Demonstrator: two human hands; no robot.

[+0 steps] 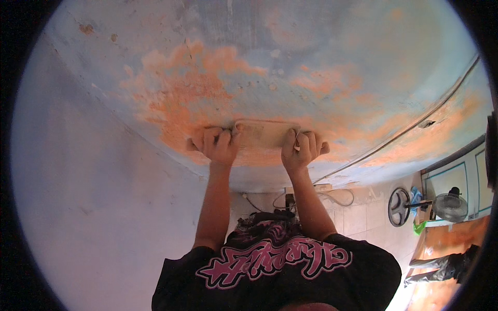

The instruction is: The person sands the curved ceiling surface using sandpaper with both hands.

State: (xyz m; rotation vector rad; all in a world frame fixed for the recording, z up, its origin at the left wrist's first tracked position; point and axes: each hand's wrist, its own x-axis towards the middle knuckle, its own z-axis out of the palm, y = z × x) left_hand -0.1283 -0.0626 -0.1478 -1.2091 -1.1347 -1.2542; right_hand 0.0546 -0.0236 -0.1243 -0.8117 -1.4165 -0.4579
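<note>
A thin, pale rectangular sheet point(266, 134) bearing faint print spans the gap between my two hands, close against a painted wall with worn orange patches point(186, 89). My left hand point(221, 144), fingers curled, grips its left end. At the other end my right hand point(302, 148) is closed on the sheet in the same way. Both forearms reach up from my black T-shirt with pink lettering. The sheet's material is not clear, and its face towards the wall is hidden.
A dark line point(408, 116) runs across the wall on the right, near a small hole point(427, 124). A plain wall point(97, 194) stands at left. Lower right are a wheel-shaped black object point(398, 207), a fan point(450, 207), a green bag point(419, 228) and what look like trousered legs point(432, 270).
</note>
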